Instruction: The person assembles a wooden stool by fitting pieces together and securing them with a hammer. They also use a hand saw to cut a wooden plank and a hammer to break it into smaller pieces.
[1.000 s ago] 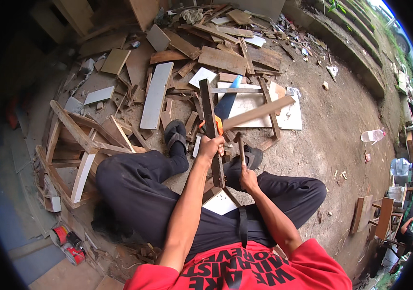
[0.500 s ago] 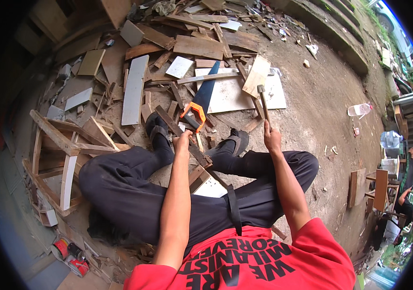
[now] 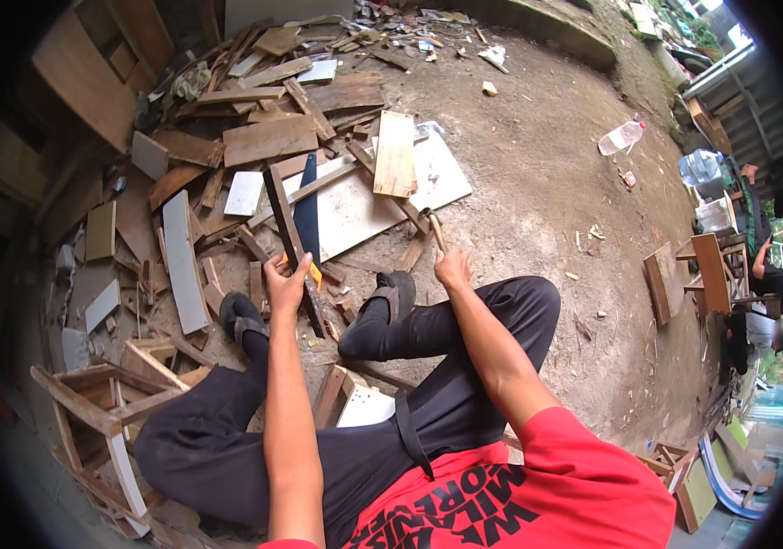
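Observation:
My left hand [image 3: 287, 285] is closed around a long dark wooden strip [image 3: 291, 233], which points away from me in front of my crossed legs. In my right hand [image 3: 453, 267] is a hammer [image 3: 436, 231], gripped by its wooden handle with the head up and away from me. A handsaw [image 3: 306, 212] with a dark blue blade lies behind the strip; its orange handle is mostly hidden by the strip and my left hand. Between my thighs sits a small white board [image 3: 367, 406] beside brown wood pieces [image 3: 335, 392].
Scrap boards [image 3: 270, 140] lie heaped ahead and left, with a large white panel [image 3: 442, 169] beside them. A wooden frame [image 3: 89, 403] stands by my left knee. On the dirt floor to the right are a plastic bottle [image 3: 621, 137] and a small wooden stool [image 3: 712, 274].
The view has swung to the right. My left hand has raised and turned the strip to a steeper angle, now across the saw. The hammer has come lower, still in my right hand.

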Available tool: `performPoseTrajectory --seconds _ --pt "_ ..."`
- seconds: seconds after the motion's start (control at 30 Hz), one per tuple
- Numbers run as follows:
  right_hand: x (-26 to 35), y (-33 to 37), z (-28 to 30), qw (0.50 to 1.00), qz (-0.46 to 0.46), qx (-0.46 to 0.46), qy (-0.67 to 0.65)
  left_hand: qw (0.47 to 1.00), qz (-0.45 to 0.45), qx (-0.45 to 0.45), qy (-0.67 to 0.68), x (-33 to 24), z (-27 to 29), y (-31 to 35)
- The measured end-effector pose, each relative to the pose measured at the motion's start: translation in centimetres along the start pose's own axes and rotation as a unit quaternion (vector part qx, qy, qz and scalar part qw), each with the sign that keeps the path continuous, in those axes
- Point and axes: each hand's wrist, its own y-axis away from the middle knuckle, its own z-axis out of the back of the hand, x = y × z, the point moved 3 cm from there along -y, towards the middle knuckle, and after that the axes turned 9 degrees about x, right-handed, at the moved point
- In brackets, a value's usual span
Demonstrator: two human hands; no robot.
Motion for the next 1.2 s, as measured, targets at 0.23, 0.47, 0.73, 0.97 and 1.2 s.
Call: performPoseTrajectory --seconds 0.23,0.47,0.73,0.97,1.2 --pt "6.8 -2.2 -0.8 0.979 0.175 -0.09 -0.062 0.995 0.094 0.039 -0.01 4.2 2.2 -0.7" --pt "15.2 -8.9 -2.0 0.979 0.172 -0.063 -0.094 0.984 0.176 0.031 0.021 6.0 2.5 5.3" --pt "19.4 -15.0 -3.9 0.998 0.051 -0.015 -0.031 0.978 0.192 0.071 -0.042 6.5 3.8 7.6" --pt "18.1 -14.1 -2.1 0.993 0.041 0.052 -0.095 0.978 0.199 0.061 0.011 3.2 2.8 8.4" --pt "16.6 -3.3 2.3 0.731 0.207 0.366 -0.538 0.991 0.107 0.055 0.052 -1.9 0.5 6.3"
